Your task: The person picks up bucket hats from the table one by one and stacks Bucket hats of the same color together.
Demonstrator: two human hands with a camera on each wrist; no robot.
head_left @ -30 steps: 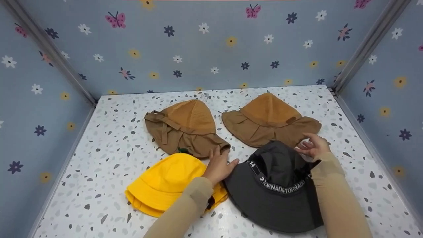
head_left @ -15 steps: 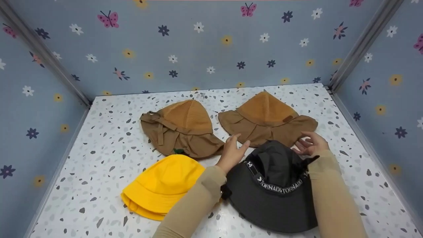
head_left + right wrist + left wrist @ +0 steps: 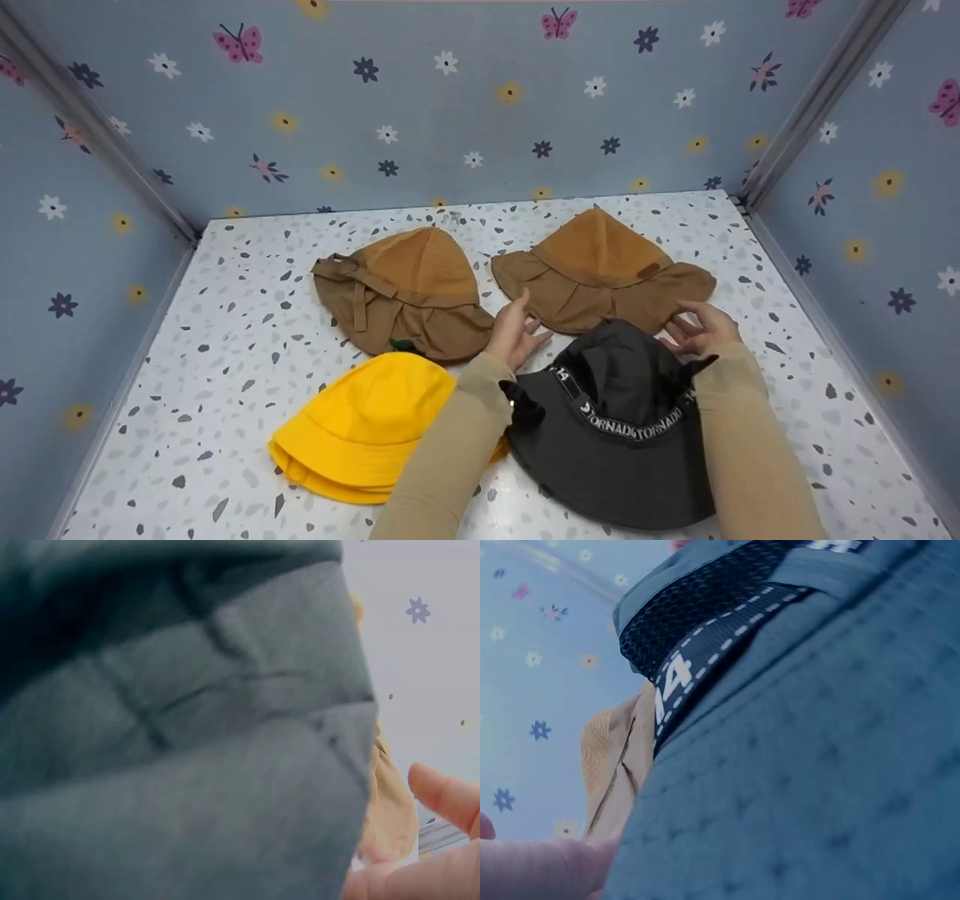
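A dark grey bucket hat [image 3: 626, 469] with a lettered band lies at the front right, brim toward me. My left hand [image 3: 516, 334] is at its left rear, fingers extended near the brims of both brown hats. At its right rear, my right hand [image 3: 703, 328] has loosely bent fingers, near the brim of the right brown sun hat [image 3: 600, 251]. In the right wrist view, thumb and fingers [image 3: 442, 795] are apart, with the grey hat's fabric [image 3: 225, 817] beside them. The left wrist view has the fingers [image 3: 547, 866] next to the hat; contact is unclear.
A yellow bucket hat [image 3: 367, 427] lies at the front left, partly behind my left sleeve. Another brown sun hat [image 3: 420, 274] with a tie lies behind it. Blue flowered panels [image 3: 480, 97] enclose the speckled table [image 3: 217, 360] at the back and sides.
My left hand has moved right and away from me, from between the yellow and grey hats to behind the grey brim. The right hand stays near its place; the view shifts slightly.
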